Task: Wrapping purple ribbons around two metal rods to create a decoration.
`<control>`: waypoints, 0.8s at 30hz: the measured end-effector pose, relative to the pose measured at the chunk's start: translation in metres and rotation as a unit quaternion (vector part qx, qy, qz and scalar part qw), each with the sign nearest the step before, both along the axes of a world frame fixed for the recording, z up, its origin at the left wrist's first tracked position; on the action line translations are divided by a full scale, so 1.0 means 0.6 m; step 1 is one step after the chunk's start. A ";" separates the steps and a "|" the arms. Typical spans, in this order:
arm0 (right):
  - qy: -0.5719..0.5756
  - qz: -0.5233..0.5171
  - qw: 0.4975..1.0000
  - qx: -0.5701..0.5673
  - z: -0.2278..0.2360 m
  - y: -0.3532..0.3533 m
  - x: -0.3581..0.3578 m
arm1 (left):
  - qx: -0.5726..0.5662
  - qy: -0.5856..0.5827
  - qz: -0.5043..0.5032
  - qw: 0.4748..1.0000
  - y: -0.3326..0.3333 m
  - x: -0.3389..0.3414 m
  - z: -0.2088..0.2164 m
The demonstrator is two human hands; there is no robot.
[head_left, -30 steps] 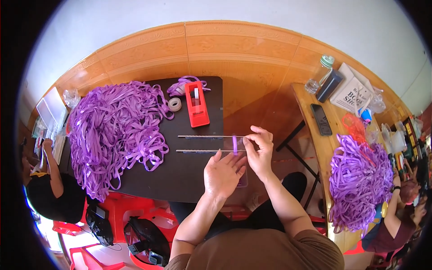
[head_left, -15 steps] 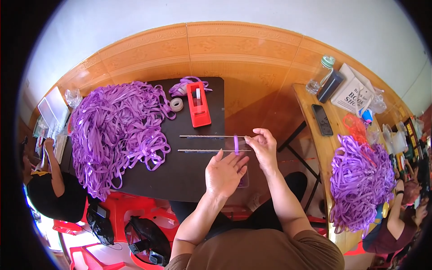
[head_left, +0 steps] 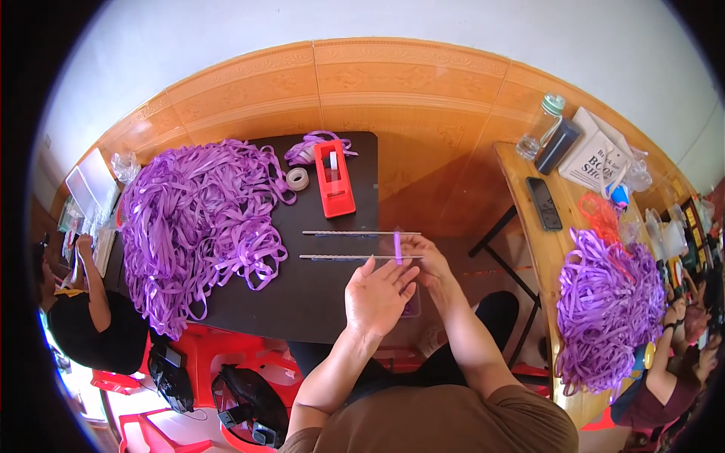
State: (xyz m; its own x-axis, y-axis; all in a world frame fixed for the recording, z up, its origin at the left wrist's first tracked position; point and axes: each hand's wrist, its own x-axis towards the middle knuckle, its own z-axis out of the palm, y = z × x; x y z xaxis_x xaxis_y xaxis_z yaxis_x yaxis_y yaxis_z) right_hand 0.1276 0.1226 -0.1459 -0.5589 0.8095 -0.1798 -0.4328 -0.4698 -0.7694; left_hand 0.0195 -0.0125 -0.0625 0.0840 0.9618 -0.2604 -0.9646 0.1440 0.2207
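Orange tiling (head_left: 423, 83) lines the white wall (head_left: 377, 19) — beside it, a dark table (head_left: 302, 302) and a wooden table (head_left: 547, 249).

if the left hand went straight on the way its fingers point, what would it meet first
Probably the right hand, just beyond the left hand toward the upper right; depth, and whether they touch, is unclear from this view.
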 end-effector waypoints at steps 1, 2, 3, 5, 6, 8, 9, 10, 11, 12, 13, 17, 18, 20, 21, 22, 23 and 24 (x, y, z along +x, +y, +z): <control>0.047 0.027 0.998 -0.046 -0.009 0.000 -0.007 | 0.000 -0.005 -0.002 1.000 0.000 0.001 0.001; 0.094 0.050 0.993 -0.055 -0.018 0.002 -0.014 | 0.001 -0.004 -0.002 1.000 0.002 0.002 0.004; 0.095 0.050 0.993 -0.055 -0.025 0.001 -0.019 | 0.000 -0.005 -0.002 1.000 0.002 0.003 0.007; 0.222 0.077 0.970 -0.058 -0.039 0.001 -0.029 | 0.000 -0.006 -0.002 1.000 0.002 0.004 0.009; 0.222 0.077 0.970 -0.058 -0.043 0.001 -0.034 | 0.000 -0.006 -0.001 1.000 0.002 0.004 0.008; 0.307 0.116 0.941 -0.087 -0.049 0.002 -0.041 | 0.001 -0.005 -0.002 1.000 0.002 0.004 0.004; 0.307 0.117 0.941 -0.088 -0.043 -0.001 -0.043 | 0.009 -0.013 -0.003 1.000 0.003 0.001 -0.001; 0.278 0.113 0.950 -0.084 -0.036 -0.005 -0.042 | 0.017 -0.020 -0.005 1.000 0.002 -0.001 -0.004; 0.249 0.109 0.959 -0.079 -0.030 -0.009 -0.043 | 0.016 -0.020 -0.003 1.000 0.001 -0.002 -0.004; 0.249 0.109 0.959 -0.078 -0.032 -0.006 -0.042 | 0.014 -0.020 -0.002 1.000 0.001 0.000 -0.003; 0.247 0.107 0.961 -0.060 -0.033 -0.003 -0.042 | 0.011 -0.021 -0.001 1.000 0.002 0.001 -0.001; 0.209 0.057 0.975 -0.041 -0.018 -0.008 -0.042 | 0.006 -0.012 0.003 1.000 0.003 0.003 0.002; 0.209 0.057 0.975 -0.040 -0.012 -0.010 -0.041 | 0.011 -0.014 0.000 1.000 0.003 0.002 0.002; 0.133 0.018 0.990 -0.044 -0.003 -0.012 -0.039 | 0.016 -0.016 -0.003 1.000 0.004 0.001 0.001; 0.133 0.018 0.990 -0.044 0.003 -0.014 -0.039 | 0.016 -0.016 -0.002 1.000 0.003 0.001 0.001; 0.108 0.006 0.993 -0.049 0.008 -0.015 -0.040 | 0.015 -0.016 -0.001 1.000 0.002 0.001 0.001; 0.082 -0.007 0.995 -0.054 0.010 -0.017 -0.040 | 0.016 -0.016 0.000 1.000 0.002 0.000 -0.001; 0.083 -0.007 0.995 -0.053 0.008 -0.015 -0.039 | 0.016 -0.014 0.000 1.000 0.002 0.001 -0.001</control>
